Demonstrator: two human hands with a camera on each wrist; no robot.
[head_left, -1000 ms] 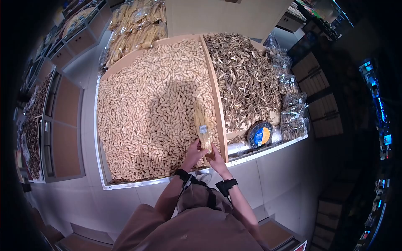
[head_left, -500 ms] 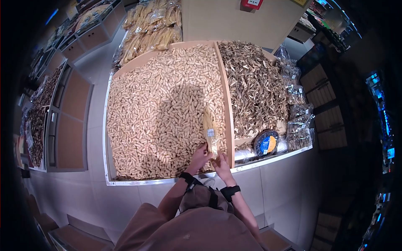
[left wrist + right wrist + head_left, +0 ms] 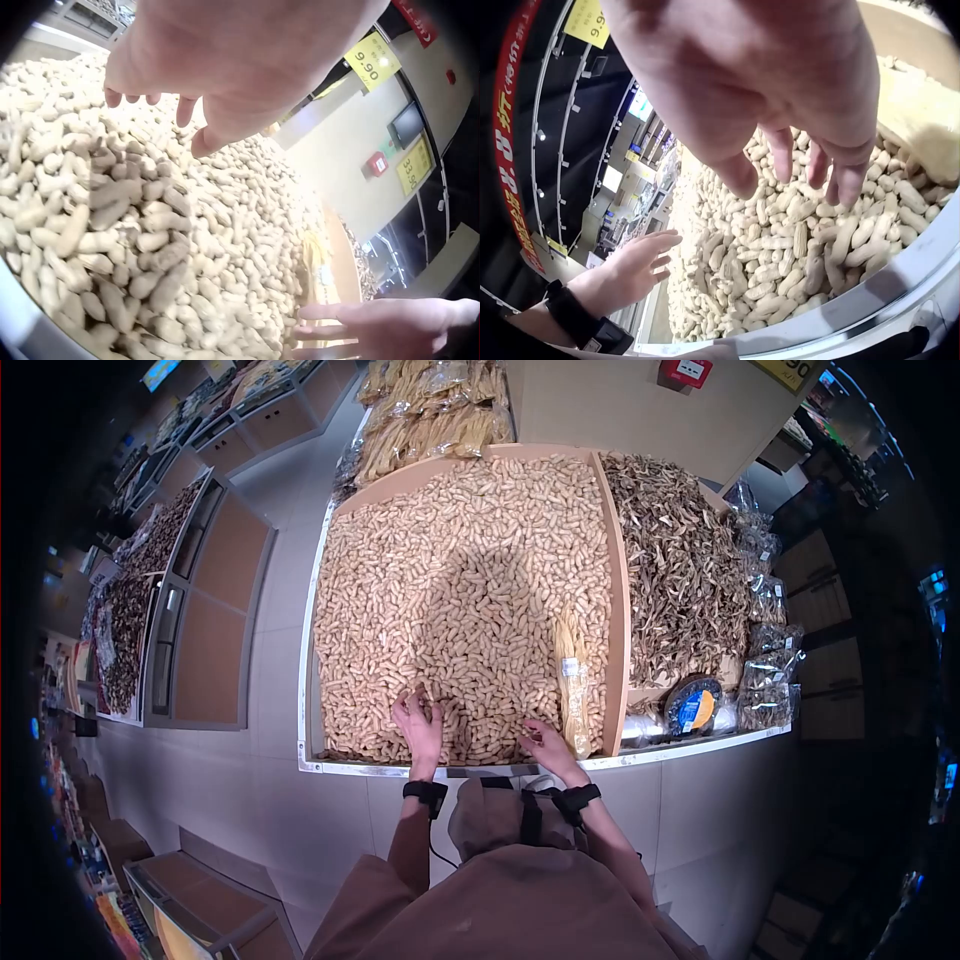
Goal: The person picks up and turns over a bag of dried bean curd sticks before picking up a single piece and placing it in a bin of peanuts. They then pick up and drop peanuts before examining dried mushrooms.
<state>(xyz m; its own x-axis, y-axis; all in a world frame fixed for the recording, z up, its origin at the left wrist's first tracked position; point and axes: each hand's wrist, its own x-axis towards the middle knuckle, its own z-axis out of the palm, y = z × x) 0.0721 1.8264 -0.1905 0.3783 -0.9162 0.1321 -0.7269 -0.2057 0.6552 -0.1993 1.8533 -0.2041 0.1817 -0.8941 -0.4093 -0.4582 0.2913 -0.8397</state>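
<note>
Peanuts (image 3: 475,615) filled the wide bin (image 3: 390,484) almost to its metal front rim (image 3: 350,768), and both your hands hung low over their near part. Your left hand (image 3: 420,730) had its fingers parted and loosely bent; your right hand (image 3: 552,750) was relaxed, fingers drooping. Neither showed anything in its hold; I cannot tell whether any fingertip touched the nuts.

With the heap so near the rim, a quick pull toward you could have spilled some over it. A careless sweep rightward might have knocked the clear packet (image 3: 572,690) lying just beside your right hand, or driven your knuckles into the wooden divider (image 3: 617,580) past it. More open room lay forward and leftward, across the peanuts.
</note>
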